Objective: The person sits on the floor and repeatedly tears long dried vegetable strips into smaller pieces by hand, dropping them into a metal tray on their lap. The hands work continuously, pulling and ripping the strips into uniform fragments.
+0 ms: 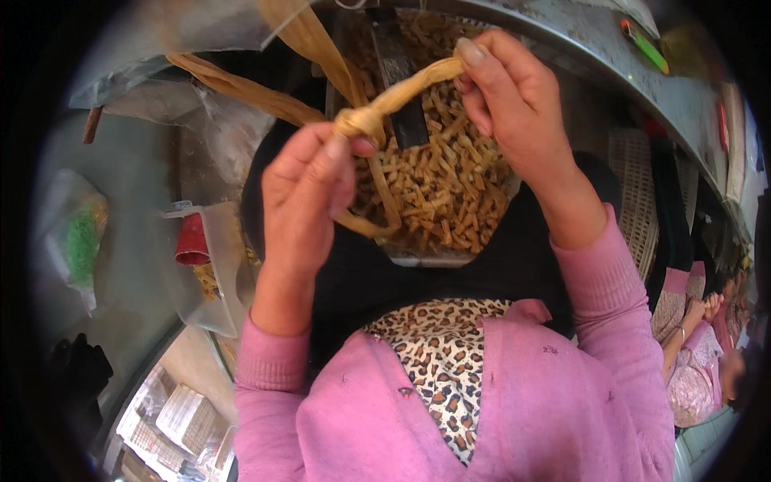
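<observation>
A long tan strip (415, 90) of soft, twisted sheet, possibly bean curd skin, is stretched between my hands and has a knot (356, 122) in it. My left hand (313, 175) pinches it at the knot between thumb and fingers. My right hand (518, 96) grips the strip's upper right end. Two lengths of the same material (253, 93) run to the upper left, and a thin loop (382, 199) hangs below the knot. Beneath my hands, a container holds a heap of short tan pieces (452, 199), with a dark flat bar (400, 84) slanting over them.
A metal table edge (602, 57) curves along the top right, bearing a green lighter-like object (646, 47). On the left are a clear plastic bin (220, 271), a red cup (193, 240) and a bag with green contents (83, 244). Another person's arm (680, 337) shows at right.
</observation>
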A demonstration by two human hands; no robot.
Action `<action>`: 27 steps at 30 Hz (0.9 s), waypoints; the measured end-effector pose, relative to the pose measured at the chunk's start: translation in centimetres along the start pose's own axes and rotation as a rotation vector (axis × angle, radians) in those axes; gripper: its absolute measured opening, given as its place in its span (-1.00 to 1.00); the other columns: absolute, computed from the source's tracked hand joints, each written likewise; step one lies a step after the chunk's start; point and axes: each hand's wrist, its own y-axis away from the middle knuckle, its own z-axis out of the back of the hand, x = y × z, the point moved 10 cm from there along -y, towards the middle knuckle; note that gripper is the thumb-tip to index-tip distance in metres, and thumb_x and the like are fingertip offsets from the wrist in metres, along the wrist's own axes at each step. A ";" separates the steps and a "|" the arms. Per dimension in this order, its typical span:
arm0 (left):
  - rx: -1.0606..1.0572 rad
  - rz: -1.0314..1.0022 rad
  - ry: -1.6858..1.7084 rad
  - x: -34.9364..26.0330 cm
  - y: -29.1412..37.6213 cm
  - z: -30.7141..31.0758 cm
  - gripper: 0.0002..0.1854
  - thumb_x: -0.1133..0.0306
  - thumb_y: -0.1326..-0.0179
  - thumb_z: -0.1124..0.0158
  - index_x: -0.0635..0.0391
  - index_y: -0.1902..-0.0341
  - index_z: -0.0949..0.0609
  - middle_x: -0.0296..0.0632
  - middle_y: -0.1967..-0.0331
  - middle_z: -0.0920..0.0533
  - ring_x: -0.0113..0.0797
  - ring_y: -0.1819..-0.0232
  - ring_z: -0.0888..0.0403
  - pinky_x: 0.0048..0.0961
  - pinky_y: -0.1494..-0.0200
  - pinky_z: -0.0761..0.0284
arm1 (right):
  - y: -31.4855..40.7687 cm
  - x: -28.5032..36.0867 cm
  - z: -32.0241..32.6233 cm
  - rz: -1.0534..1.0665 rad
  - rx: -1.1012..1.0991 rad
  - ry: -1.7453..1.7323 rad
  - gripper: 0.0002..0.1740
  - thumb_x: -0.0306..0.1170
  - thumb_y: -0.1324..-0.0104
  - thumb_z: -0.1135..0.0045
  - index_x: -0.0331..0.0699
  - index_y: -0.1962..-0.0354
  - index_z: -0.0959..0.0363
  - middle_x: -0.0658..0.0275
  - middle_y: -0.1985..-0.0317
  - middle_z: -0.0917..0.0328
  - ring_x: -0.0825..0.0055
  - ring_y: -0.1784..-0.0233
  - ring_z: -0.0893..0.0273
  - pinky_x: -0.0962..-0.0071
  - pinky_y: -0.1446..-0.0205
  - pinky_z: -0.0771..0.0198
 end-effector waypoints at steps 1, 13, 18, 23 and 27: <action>-0.100 0.044 -0.005 0.0 -0.8 1.1 -0.74 0.31 -0.50 -0.05 0.30 0.13 -0.56 -0.51 0.67 -0.25 -0.71 0.65 -0.08 -0.67 0.58 0.02 | -0.9 -0.2 -0.2 0.036 0.019 0.093 -0.69 -0.27 -0.50 -0.06 -0.31 0.39 -0.43 0.40 0.60 -0.44 0.68 0.58 -0.48 0.52 0.55 -0.26; 0.187 0.206 -0.407 2.2 5.4 -5.1 -0.74 0.47 -0.31 -0.29 0.32 -0.02 -0.61 -0.34 0.23 -0.62 -0.64 0.20 -0.50 -0.66 0.14 -0.42 | 7.1 6.6 -1.5 0.668 -0.120 0.672 -0.88 -0.38 -0.30 -0.21 -0.23 0.25 -0.59 0.22 0.41 -0.61 0.20 0.38 -0.59 0.28 0.04 -0.47; 0.406 -0.208 -0.343 -3.0 7.7 -10.7 -0.77 0.55 -0.15 -0.33 0.24 0.09 -0.61 -0.35 0.40 -0.55 -0.58 0.40 -0.46 -0.56 0.34 -0.40 | 7.7 7.2 0.6 0.354 -0.065 0.672 -0.87 -0.47 -0.35 -0.14 -0.30 0.29 -0.64 0.23 0.43 -0.65 0.57 0.41 -0.56 0.56 0.28 -0.48; 0.121 -0.267 -0.513 -2.8 4.0 -5.0 -0.74 0.62 -0.12 -0.33 0.22 0.09 -0.62 -0.42 0.47 -0.54 -0.69 0.44 -0.42 -0.67 0.44 -0.33 | 13.7 5.1 -7.2 0.006 0.606 0.034 -0.83 -0.46 -0.22 -0.39 -0.33 0.23 -0.66 0.38 0.49 -0.60 0.70 0.44 -0.50 0.60 0.37 -0.39; 0.258 -0.180 -0.539 1.0 7.1 -8.7 -0.79 0.53 -0.23 -0.31 0.16 0.06 -0.60 -0.38 0.44 -0.61 -0.59 0.42 -0.52 -0.56 0.39 -0.44 | 9.4 9.5 -1.2 0.271 0.232 -0.244 -0.73 -0.47 -0.36 -0.24 -0.36 0.01 -0.59 0.20 0.21 -0.70 0.53 0.16 -0.65 0.58 0.08 -0.53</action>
